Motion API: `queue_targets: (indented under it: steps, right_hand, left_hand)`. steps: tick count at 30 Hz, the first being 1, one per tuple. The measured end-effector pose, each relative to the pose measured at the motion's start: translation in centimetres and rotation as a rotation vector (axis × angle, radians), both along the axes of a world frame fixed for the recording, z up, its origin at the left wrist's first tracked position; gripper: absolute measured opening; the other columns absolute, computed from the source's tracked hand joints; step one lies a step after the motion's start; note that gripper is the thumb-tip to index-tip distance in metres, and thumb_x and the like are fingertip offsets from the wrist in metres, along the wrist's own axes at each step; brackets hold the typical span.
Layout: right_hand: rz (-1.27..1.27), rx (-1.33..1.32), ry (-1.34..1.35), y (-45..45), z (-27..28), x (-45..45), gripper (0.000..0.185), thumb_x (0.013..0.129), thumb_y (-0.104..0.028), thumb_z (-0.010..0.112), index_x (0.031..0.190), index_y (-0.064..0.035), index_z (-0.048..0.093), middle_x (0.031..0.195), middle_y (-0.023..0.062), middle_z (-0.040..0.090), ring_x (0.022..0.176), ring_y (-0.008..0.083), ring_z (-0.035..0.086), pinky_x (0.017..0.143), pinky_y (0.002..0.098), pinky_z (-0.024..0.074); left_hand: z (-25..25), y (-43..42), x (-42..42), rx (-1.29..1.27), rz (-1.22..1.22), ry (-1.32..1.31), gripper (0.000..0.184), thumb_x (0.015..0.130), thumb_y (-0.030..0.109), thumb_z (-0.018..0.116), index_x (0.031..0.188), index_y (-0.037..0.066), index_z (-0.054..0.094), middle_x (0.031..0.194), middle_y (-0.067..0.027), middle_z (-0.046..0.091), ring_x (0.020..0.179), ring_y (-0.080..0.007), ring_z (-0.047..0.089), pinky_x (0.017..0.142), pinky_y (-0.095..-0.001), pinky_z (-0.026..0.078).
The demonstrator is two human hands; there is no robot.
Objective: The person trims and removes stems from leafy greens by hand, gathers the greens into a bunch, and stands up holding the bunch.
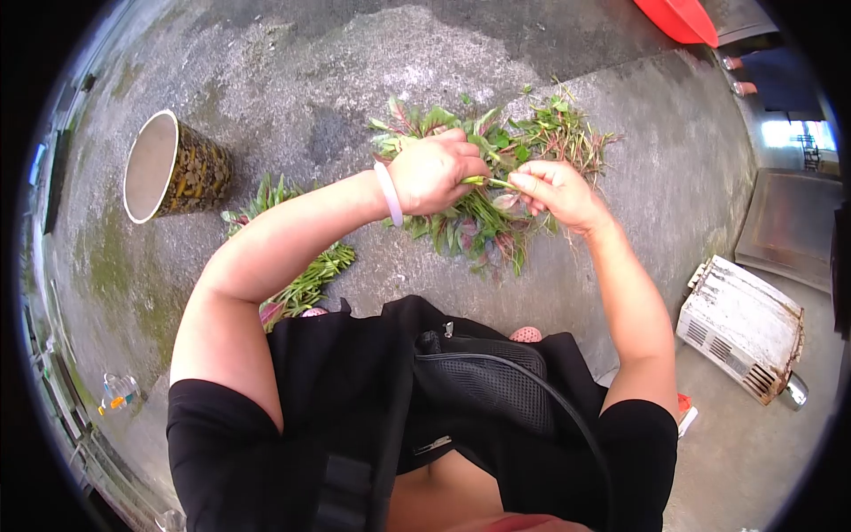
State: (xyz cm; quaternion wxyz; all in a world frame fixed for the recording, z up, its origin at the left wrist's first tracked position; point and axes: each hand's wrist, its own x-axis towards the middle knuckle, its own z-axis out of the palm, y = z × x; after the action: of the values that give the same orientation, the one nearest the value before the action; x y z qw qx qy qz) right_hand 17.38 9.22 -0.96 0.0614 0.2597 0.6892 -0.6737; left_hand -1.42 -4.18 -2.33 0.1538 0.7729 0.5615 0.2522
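Observation:
Over the concrete floor, my left hand [439, 170] is closed around a green stem [487, 181] of a leafy vegetable; a pale bangle circles the wrist. The stem's other end is pinched between the thumb and fingers of my right hand [560, 193]. Beneath both hands lies a heap of leafy greens [470, 217] with green and reddish-purple leaves. Just beyond my right hand is a pile of thin stems and roots [567, 133]. A bundle of greens [319, 277], stems together, rests on the floor below my left forearm, which partly hides it.
A patterned bin [197, 167] stands at the left. A red basin [681, 19] shows at the top right. On the right are a rusty white metal box [743, 324] and a dark panel [787, 226]. A clear plastic bottle [118, 392] lies far left.

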Motion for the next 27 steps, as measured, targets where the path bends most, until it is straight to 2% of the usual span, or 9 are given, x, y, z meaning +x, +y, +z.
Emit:
queue_targets:
  steps: [2, 8, 11, 14, 16, 18, 19, 22, 27]
  right_hand:
    - [0.033, 0.024, -0.028, 0.0, -0.3, 0.2, 0.022, 0.087, -0.023, 0.056, 0.078, -0.0036, 0.059, 0.061, -0.0024, 0.05, 0.054, 0.0059, 0.048, 0.049, 0.0224, 0.038]
    - [0.14, 0.805, 0.037, -2.8, 0.8, -1.4, 0.022, 0.082, -0.021, 0.058, 0.084, 0.0006, 0.059, 0.065, 0.0158, 0.055, 0.059, 0.0215, 0.054, 0.057, 0.033, 0.0427]
    - [0.226, 0.555, 0.156, -3.1, 1.9, -0.4, 0.018, 0.085, -0.019, 0.057, 0.081, -0.0012, 0.057, 0.062, 0.0042, 0.051, 0.057, 0.0083, 0.045, 0.051, 0.0286, 0.0373]
    - [0.161, 0.177, -0.074, 0.4, 2.0, 1.4, 0.017, 0.084, -0.02, 0.059, 0.089, -0.0046, 0.063, 0.069, -0.0041, 0.055, 0.061, 0.0072, 0.051, 0.056, 0.0247, 0.0439]
    - [0.088, 0.073, -0.195, 3.5, -0.5, 3.1, 0.021, 0.083, -0.022, 0.06, 0.095, -0.0047, 0.063, 0.071, -0.0029, 0.056, 0.063, 0.0068, 0.051, 0.06, 0.0223, 0.0458]
    - [-0.26, 0.297, -0.215, 5.7, -5.0, 5.2, 0.028, 0.083, -0.024, 0.06, 0.101, -0.0033, 0.061, 0.076, 0.0029, 0.061, 0.066, 0.0123, 0.057, 0.063, 0.0253, 0.0477]
    - [-0.153, 0.898, -0.552, 6.8, -7.1, 6.2, 0.032, 0.081, -0.023, 0.06, 0.107, -0.0033, 0.058, 0.089, 0.0087, 0.063, 0.08, 0.0213, 0.06, 0.072, 0.0322, 0.0487]
    - [0.311, 1.254, -0.588, 3.4, -7.5, 6.0, 0.037, 0.079, -0.02, 0.057, 0.114, -0.0096, 0.057, 0.106, 0.0146, 0.059, 0.102, 0.0315, 0.054, 0.09, 0.0392, 0.0423]
    - [0.382, 1.059, -0.419, -0.2, -14.1, 4.5, 0.028, 0.076, -0.014, 0.054, 0.103, -0.0105, 0.062, 0.119, 0.0119, 0.05, 0.112, 0.0258, 0.043, 0.096, 0.041, 0.0349]
  left_hand:
    - [0.4, -0.1, 0.3, -0.001, 0.018, 0.048, 0.02, 0.071, 0.014, 0.061, 0.089, 0.007, 0.062, 0.083, -0.0081, 0.059, 0.084, -0.0256, 0.053, 0.077, -0.035, 0.045]
    - [0.2, 0.8, 2.1, -0.448, 0.331, 0.053, 0.02, 0.079, 0.021, 0.053, 0.086, 0.003, 0.058, 0.083, -0.0151, 0.062, 0.078, -0.0344, 0.059, 0.072, -0.0439, 0.046]
    - [-1.6, 1.8, -2.2, -0.685, 0.631, -0.178, 0.024, 0.082, 0.022, 0.051, 0.088, 0.0, 0.06, 0.077, -0.0155, 0.063, 0.069, -0.0242, 0.06, 0.071, -0.0379, 0.048]
    - [0.0, -0.6, -2.3, -0.735, 0.397, -0.466, 0.023, 0.089, 0.024, 0.05, 0.088, 0.002, 0.059, 0.076, -0.0089, 0.059, 0.072, -0.0204, 0.057, 0.073, -0.0354, 0.046]
    - [-0.4, -1.8, -1.1, -0.764, 0.021, -0.3, 0.025, 0.094, 0.026, 0.043, 0.091, 0.005, 0.057, 0.086, -0.0091, 0.059, 0.087, -0.0199, 0.054, 0.08, -0.0348, 0.043]
    - [-0.2, -2.3, 0.5, -0.846, -0.212, -0.382, 0.023, 0.092, 0.026, 0.046, 0.091, 0.005, 0.056, 0.087, -0.011, 0.059, 0.088, -0.0223, 0.056, 0.08, -0.037, 0.043]
    - [0.4, -2.4, 1.2, -0.851, -0.187, -0.254, 0.023, 0.089, 0.025, 0.05, 0.093, 0.003, 0.055, 0.089, -0.0153, 0.059, 0.089, -0.0295, 0.057, 0.079, -0.0399, 0.044]
    - [-2.1, -3.1, 1.7, -0.643, -0.125, 0.006, 0.024, 0.085, 0.024, 0.054, 0.095, 0.001, 0.055, 0.091, -0.0185, 0.058, 0.089, -0.0366, 0.055, 0.078, -0.0423, 0.045]
    - [-3.6, -2.3, 1.7, -0.411, -0.058, -0.045, 0.024, 0.075, 0.013, 0.061, 0.096, 0.002, 0.057, 0.09, -0.0188, 0.058, 0.088, -0.0368, 0.055, 0.077, -0.0418, 0.046]
